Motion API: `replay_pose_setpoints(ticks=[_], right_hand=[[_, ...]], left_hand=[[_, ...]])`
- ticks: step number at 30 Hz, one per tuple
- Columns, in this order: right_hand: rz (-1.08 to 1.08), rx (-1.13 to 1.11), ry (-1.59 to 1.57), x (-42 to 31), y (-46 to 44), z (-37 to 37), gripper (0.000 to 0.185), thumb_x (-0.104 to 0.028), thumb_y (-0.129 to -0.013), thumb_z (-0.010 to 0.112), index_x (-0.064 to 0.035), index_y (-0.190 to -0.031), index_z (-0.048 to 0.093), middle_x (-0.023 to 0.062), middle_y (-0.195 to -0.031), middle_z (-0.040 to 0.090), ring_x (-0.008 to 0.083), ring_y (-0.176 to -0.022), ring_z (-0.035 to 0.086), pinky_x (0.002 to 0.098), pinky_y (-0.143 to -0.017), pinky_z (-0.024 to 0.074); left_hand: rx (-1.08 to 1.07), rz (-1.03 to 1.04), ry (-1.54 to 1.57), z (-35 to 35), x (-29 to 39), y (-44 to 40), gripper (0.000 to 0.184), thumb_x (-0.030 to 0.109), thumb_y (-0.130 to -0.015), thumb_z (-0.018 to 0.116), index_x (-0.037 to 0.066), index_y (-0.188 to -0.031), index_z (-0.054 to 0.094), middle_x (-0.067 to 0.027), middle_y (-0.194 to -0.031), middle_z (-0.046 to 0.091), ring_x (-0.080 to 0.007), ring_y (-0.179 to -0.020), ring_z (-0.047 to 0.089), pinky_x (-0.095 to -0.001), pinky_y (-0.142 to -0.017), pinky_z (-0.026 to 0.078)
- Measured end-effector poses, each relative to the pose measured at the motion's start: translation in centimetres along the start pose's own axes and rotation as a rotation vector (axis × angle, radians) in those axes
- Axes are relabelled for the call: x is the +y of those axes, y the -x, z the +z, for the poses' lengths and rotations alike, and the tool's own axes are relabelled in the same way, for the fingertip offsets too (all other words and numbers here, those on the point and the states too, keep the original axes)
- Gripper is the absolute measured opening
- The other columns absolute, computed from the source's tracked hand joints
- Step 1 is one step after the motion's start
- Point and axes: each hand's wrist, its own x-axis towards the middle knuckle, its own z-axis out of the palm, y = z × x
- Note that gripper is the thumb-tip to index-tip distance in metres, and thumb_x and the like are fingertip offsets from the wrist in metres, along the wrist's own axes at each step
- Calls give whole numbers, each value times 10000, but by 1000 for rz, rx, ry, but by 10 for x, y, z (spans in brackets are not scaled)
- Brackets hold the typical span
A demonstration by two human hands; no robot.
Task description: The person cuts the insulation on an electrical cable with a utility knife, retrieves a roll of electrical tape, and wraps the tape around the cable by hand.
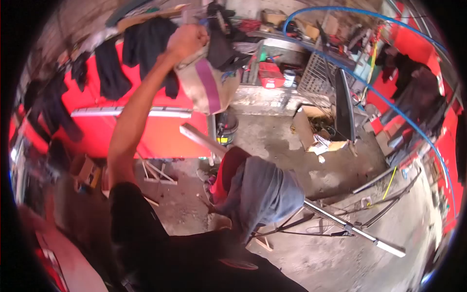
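My left hand (pixel 188 43) is raised at the top left of the head view, with the bare arm stretched up from a black sleeve. Its fingers look curled closed over the upper part of a beige cloth sack (pixel 199 90) with a purple stripe. What lies inside the fingers is blurred and hidden. Dark garments (pixel 224 39) hang right beside the hand. A grey-blue cloth (pixel 267 192) bulges in front of my black shirt (pixel 209 263), with a dark red piece (pixel 231 170) against it. My right hand does not show.
Red panels (pixel 170 134) draped with dark clothes stand at left. A blue hose (pixel 389 102) arcs across the right. An open cardboard box (pixel 304 129) sits on the concrete floor. A metal frame (pixel 335 216) and a silver bar (pixel 389 248) lie lower right.
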Motion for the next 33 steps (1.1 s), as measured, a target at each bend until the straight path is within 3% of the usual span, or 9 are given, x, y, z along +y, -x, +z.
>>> replay_pose_setpoints(ticks=[4, 8, 9, 11, 12, 13, 18, 19, 33], right_hand=[[-189, 136, 139, -4, 12, 48, 358, -244, -937, 525, -74, -1208, 687, 133, -786, 702, 201, -593, 632, 365, -540, 511], [80, 233, -447, -20, 40, 82, 317, -257, -937, 526, -87, -1129, 711, 115, -753, 680, 202, -563, 611, 370, -528, 505], [52, 250, -533, -5, 40, 84, 290, -267, -941, 531, -89, -1072, 718, 86, -709, 646, 194, -540, 589, 365, -501, 489], [-49, 383, -547, 44, 49, 105, 278, -303, -949, 539, -94, -987, 718, 46, -638, 599, 173, -499, 555, 352, -437, 453], [119, 491, -778, 38, 75, 109, 318, -328, -934, 549, -69, -921, 733, 58, -616, 609, 175, -492, 567, 365, -432, 461], [142, 545, -403, 70, 71, 122, 382, -356, -923, 551, -34, -834, 736, 81, -612, 631, 184, -495, 589, 371, -435, 474], [597, 595, -816, 66, 152, 157, 422, -354, -878, 618, 27, -710, 685, 143, -659, 669, 259, -584, 676, 396, -539, 538], [746, 574, -829, 64, 157, 160, 304, -321, -838, 738, -71, -680, 669, 52, -588, 623, 190, -469, 586, 367, -424, 467], [339, 724, -600, 39, 140, 149, 362, -348, -848, 582, -19, -865, 731, 138, -783, 700, 278, -724, 689, 418, -630, 543]], left_hand=[[-61, 53, -360, 30, -53, -103, 301, 129, -839, 556, 109, -1095, 713, -187, -1050, 722, -365, -988, 694, -477, -903, 537], [67, 15, -267, 117, -177, -218, 411, 229, -840, 589, 178, -1240, 668, -168, -1179, 695, -377, -1074, 671, -493, -945, 519], [51, -153, -389, 67, -89, -174, 464, 295, -850, 613, 204, -1304, 633, -180, -1196, 689, -381, -1081, 666, -487, -954, 515], [70, 21, -244, 83, -83, -174, 459, 298, -853, 620, 195, -1300, 635, -183, -1198, 687, -382, -1085, 663, -490, -960, 509], [74, 109, -157, 96, -78, -175, 457, 300, -854, 623, 191, -1297, 637, -185, -1199, 686, -383, -1088, 662, -491, -963, 505], [42, 169, -100, 92, -74, -153, 455, 302, -855, 627, 186, -1295, 638, -187, -1200, 685, -383, -1090, 660, -493, -966, 502], [-121, 335, 68, 106, -10, -101, 446, 310, -862, 644, 165, -1283, 644, -196, -1205, 680, -386, -1101, 653, -500, -982, 485], [-150, 361, 74, 106, 1, -93, 444, 312, -863, 648, 161, -1281, 646, -197, -1206, 679, -386, -1104, 651, -501, -985, 481], [-224, 590, 145, 102, 103, -36, 437, 336, -881, 696, 101, -1248, 664, -222, -1219, 666, -394, -1135, 630, -522, -1029, 434]])
